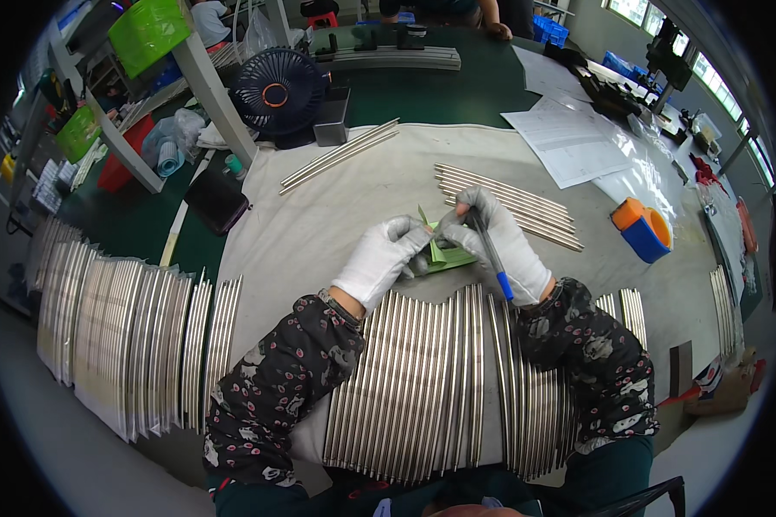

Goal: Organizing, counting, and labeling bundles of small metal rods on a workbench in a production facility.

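Observation:
Both my hands wear white gloves and meet over the middle of the cloth-covered table. My left hand (384, 256) is closed, pinching light green paper slips (442, 257) that stand partly raised between the hands. Held in my right hand (502, 241) is a pen (492, 256) with a blue end pointing back toward me; the fingertips of this hand also reach the green slips. Just below the hands lies a wide row of shiny metal rods (405, 379), side by side. Beyond my right hand, more metal rods (513, 205) lie at a slant.
Bagged rods (112, 336) fill the left side. A few loose rods (341, 157) lie at the back, near a dark fan (278, 93). A black case (217, 201) sits at left. An orange and blue tape dispenser (644, 230) and paper sheets (565, 142) are at right.

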Demonstrator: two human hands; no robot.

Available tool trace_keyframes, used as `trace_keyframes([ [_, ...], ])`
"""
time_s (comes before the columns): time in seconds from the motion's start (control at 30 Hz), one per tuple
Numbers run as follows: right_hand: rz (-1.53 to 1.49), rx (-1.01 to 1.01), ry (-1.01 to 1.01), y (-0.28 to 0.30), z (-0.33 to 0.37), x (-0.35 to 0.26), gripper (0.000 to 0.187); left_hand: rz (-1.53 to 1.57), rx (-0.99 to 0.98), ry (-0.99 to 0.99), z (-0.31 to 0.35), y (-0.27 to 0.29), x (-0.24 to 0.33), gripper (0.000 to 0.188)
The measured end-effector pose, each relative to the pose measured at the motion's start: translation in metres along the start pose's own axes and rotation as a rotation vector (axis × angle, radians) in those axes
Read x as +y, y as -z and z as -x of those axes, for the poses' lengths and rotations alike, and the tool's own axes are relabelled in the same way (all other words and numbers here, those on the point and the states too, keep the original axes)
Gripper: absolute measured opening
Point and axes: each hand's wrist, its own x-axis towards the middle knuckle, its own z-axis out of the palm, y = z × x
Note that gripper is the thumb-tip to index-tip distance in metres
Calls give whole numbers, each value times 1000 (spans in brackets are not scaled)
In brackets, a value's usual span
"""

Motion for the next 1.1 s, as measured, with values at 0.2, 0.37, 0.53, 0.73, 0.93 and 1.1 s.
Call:
trace_keyframes([
  [0.2, -37, 7, -32, 2, -1, 3, 20, -2, 7, 16, -1, 0, 0, 24],
  [0.37, 76, 160, 93, -1, -2, -6, 30, -35, 78, 4, 3, -3, 5, 20],
  [0.53, 660, 68, 822, 2, -3, -26, 54, -76, 105, -11, 9, -1, 13, 18],
  [0.73, 962, -91, 808, -7, 3, -34, 63, -24, 67, -53, 9, 1, 12, 14],
  [0.93, 953, -92, 725, -4, 2, -24, 61, 60, 134, -74, 11, 5, 14, 13],
  [1.1, 1109, -232, 364, 4, -5, 5, 57, -22, 249, -197, 27, 13, 17, 12],
])
